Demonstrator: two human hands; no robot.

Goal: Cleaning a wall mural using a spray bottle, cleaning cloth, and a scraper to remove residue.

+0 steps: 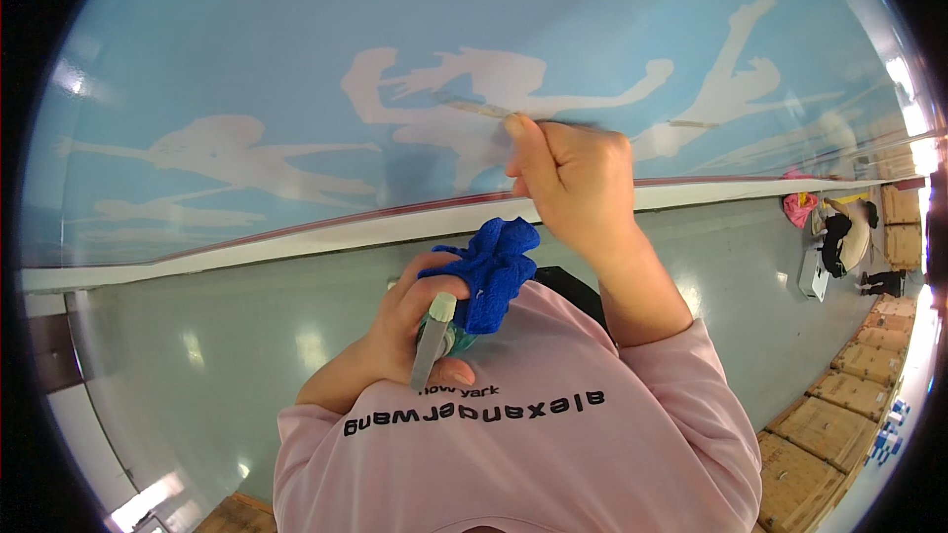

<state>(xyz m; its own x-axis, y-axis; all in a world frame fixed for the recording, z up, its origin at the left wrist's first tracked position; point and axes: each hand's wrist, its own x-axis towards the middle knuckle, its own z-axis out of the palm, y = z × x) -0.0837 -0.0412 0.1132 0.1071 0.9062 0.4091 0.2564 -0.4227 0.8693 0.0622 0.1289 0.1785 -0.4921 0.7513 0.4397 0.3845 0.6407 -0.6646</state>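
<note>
A large glossy blue panel (311, 89) printed with pale human silhouettes fills the upper view. The thumb of my right hand (574, 178) rests on it at the right end of a thin yellowish strip or residue mark (474, 105). Its fingers are curled, and whether anything is pinched between them is hidden. Lower, in front of my chest, my left hand (407, 318) grips a greenish spray bottle (459, 340) with a pale nozzle and grey trigger (429, 352), together with a blue terry cloth (492, 274). A second short strip mark (692, 124) lies on the panel to the right.
A red stripe and white edge (355, 226) border the panel above the grey floor (259, 340). At the far right, a person (852, 237) bends near a pink bag (800, 209) and a white box (813, 274). Several wooden crates (822, 418) line the lower right.
</note>
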